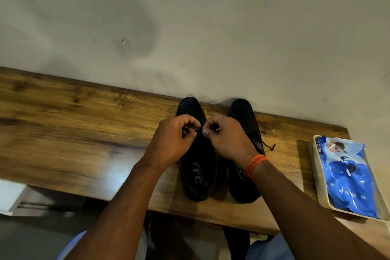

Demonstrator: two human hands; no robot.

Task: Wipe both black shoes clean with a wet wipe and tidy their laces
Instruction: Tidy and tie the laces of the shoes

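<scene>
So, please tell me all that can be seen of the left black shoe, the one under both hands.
The left black shoe looks like smooth dark leather and stands upright on the brown wooden table, toe toward the pale wall, heel near the table's front edge. Pale lettering shows on its insole. It stands beside the right black shoe. The left hand and right hand pinch its thin black lace above the tongue.

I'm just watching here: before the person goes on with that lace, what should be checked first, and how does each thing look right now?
1. Left hand pinches the lace: ok.
2. Right hand pinches it too: ok.
3. Left shoe flat on the table: ok.
4. Right shoe lace tidy: not ok, ends trail loose.
5. Wipes pack within reach: ok, judging by eye.
6. Shoes wiped clean: cannot tell.
</scene>
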